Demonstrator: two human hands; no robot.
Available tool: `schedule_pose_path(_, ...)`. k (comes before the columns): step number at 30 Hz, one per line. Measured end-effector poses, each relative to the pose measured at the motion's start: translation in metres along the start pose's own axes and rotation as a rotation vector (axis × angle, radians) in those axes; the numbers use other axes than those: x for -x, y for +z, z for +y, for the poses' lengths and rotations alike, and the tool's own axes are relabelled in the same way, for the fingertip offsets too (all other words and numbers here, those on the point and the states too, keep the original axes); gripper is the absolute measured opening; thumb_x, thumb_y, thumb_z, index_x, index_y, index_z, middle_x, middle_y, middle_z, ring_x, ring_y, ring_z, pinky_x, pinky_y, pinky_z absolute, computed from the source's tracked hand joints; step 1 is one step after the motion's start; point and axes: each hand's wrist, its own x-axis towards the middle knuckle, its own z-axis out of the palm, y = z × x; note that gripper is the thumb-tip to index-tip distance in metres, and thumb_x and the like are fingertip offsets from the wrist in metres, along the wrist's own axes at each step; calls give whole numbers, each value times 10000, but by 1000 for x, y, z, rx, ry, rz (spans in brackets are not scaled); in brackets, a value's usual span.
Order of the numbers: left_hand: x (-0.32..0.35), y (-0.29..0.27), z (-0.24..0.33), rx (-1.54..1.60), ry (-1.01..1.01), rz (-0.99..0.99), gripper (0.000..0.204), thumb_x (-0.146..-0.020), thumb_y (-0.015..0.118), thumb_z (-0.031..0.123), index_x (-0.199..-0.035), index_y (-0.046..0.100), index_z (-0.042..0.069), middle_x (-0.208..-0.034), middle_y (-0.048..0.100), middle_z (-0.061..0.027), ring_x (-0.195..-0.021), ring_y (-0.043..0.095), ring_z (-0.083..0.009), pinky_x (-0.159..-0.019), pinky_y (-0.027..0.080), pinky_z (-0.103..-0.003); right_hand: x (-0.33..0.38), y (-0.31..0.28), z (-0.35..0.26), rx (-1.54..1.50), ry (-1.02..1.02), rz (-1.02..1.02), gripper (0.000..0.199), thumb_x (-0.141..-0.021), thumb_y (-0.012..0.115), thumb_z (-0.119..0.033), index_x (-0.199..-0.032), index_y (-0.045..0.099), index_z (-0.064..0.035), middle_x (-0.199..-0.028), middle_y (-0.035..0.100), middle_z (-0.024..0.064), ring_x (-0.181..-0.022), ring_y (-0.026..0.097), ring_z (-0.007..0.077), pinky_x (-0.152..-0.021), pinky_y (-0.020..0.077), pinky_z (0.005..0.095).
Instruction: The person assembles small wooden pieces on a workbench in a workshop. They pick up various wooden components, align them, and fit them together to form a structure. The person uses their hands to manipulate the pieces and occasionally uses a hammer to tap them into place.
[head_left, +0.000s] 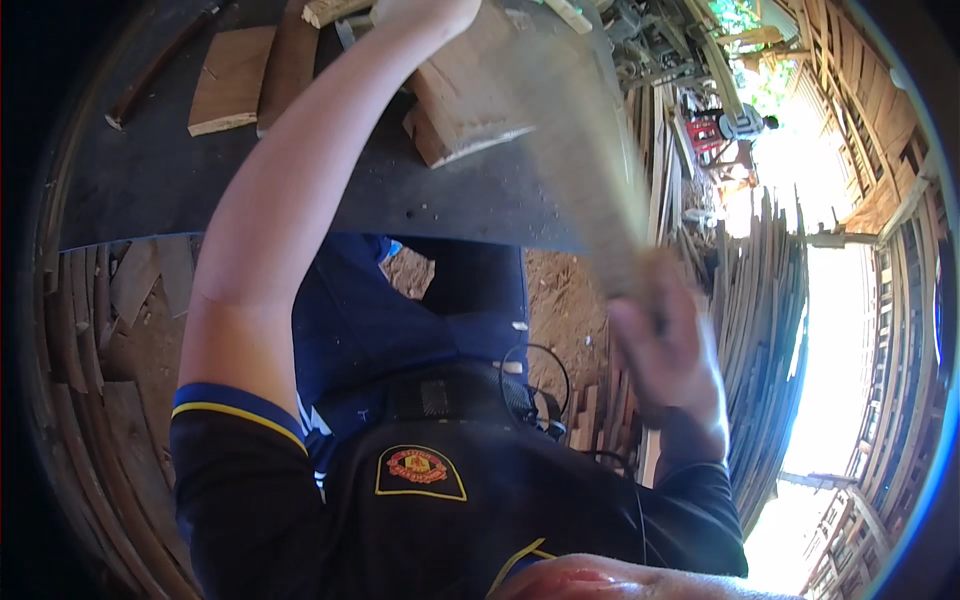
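Note:
My right hand (pixel 670 345) is closed round the near end of a long, flat, tan piece that looks like wood (pixel 585 180). Motion smears it, most of all at its far end, so its exact kind does not show. It slants up and left over the right part of the dark table. My left hand (pixel 435 12) reaches to the top edge of the picture above a thick light-brown wooden block (pixel 465 100). Its fingers are out of sight, and whether it grips anything is hidden.
Two boards (pixel 232 80) and a slim wooden-handled tool (pixel 160 65) lie on the dark tabletop (pixel 350 200) to the left. Tall stacks of wooden strips (pixel 755 320) stand at my right. Farther off, a person (pixel 742 122) is beside a red chair (pixel 706 135).

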Motion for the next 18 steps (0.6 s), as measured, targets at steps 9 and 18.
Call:
schedule_pose_path(9,0,0,6,64,-103,40,283,-979,509,129,-1033,700,-73,-932,736,-292,-882,747,-427,-761,604,-519,4,26,35,313,-259,14,542,-997,612,-390,-1325,499,27,-795,664,172,-676,683,307,-636,555,372)
schedule_pose_path(18,-4,12,-7,52,17,113,276,-960,520,127,-1069,684,-66,-967,729,-305,-906,737,-448,-758,600,-515,-3,12,0,437,-505,16,647,-888,796,-375,-1259,508,70,-921,676,247,-703,695,438,-639,560,490)
